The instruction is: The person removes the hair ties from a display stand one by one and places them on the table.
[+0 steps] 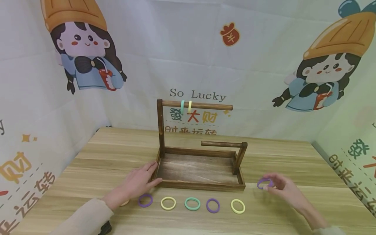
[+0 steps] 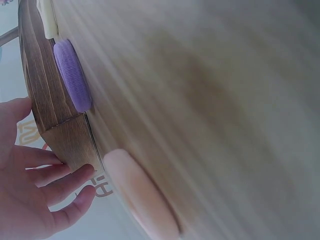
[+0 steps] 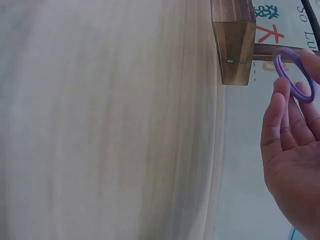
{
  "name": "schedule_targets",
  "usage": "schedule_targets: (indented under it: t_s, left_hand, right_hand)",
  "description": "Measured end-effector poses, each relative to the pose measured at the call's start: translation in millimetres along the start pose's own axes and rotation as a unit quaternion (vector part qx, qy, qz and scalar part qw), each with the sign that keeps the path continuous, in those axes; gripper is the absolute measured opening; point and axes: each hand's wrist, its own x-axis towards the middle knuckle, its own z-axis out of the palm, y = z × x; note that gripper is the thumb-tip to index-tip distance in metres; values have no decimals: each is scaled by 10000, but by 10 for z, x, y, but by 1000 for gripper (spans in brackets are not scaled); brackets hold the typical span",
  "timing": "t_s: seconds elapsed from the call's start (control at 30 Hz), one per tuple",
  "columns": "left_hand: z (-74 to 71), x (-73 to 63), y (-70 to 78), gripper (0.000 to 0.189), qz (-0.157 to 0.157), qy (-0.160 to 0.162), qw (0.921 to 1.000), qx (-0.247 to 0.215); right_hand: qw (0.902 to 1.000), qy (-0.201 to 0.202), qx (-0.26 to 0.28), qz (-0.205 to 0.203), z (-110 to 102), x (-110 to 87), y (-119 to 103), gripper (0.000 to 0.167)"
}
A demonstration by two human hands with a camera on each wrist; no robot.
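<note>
The right hand (image 1: 282, 189) is pinching a purple ring (image 3: 285, 51) between thumb and fingers, holding it just to the right of the wooden rack (image 1: 202, 185), near its front right corner. This ring is showing a slim, rounded band, purple all the way round, and is tilting so that it is looking like an oval with an open middle. The left hand (image 1: 140, 181) is spreading its fingers and touching the rack's left end. In front of the rack, more rings are lying flat on the worktop (image 1: 276, 160) in a loose row: from left to right, peach (image 2: 140, 195), purple, pale yellow, mint green, purple and pale yellow. The purple one nearest the left hand is showing a finely ribbed surface in the left wrist view. On the rack's upper bar (image 1: 211, 106), a mint ring (image 1: 182, 107) and a yellow ring (image 1: 189, 106) are hanging side by side.
</note>
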Motion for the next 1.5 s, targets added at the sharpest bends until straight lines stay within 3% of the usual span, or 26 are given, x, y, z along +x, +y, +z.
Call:
schedule_targets:
  t_s: [0.2,0.33,0.5,0.8,1.2,1.4,1.5]
  left_hand:
    - [0,1,-7,65,27,22,10000,8]
    - [3,3,-5,65,22,13,10000,15]
    - [2,3,7,64,-24,10,10000,51]
    - [-9,-1,17,63,-14,66,9999,116]
    - [24,-1,-3,63,38,123,9998,159]
    - [28,2,-6,64,7,117,9999,125]
    - [24,0,-4,64,-19,106,9999,113]
  right_hand:
    - [9972,-626,-33,399,5,-47,-6,36]
    - [9947,-804,-158,622,25,-63,-4,38]
    - [9918,-1192,-164,432,48,-74,-9,37]
    - [9777,-1998,450,462,80,-39,58,35]
    - [9767,-2061,592,86,74,-51,86,33]
    - [9866,-1562,-398,-244,47,-73,44,30]
    - [9875,-1308,-871,-127,32,-77,-1,32]
